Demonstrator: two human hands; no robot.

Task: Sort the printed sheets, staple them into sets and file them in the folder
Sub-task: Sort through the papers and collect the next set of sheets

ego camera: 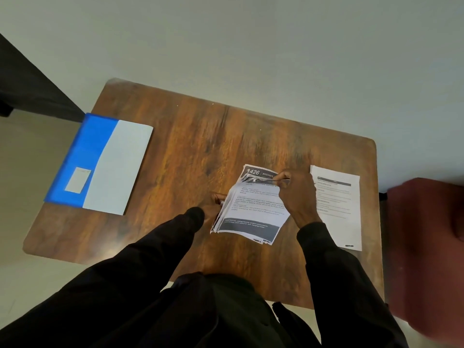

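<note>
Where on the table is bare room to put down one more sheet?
Bare wood lies between the folder and the held stack, and across the far half of the table. Crowded: right hand and separate sheet, close together at right.

Top sheet (251,207) header — "1426 | KITCHEN"

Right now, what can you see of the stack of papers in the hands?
The stack of papers is white sheets printed in black, with dark bands at top and bottom; the back sheet reads "1426 KITCHEN". It sits tilted over the wooden table. The left hand grips its left edge; the right hand pinches the upper sheets' top edge, bending it.
</note>
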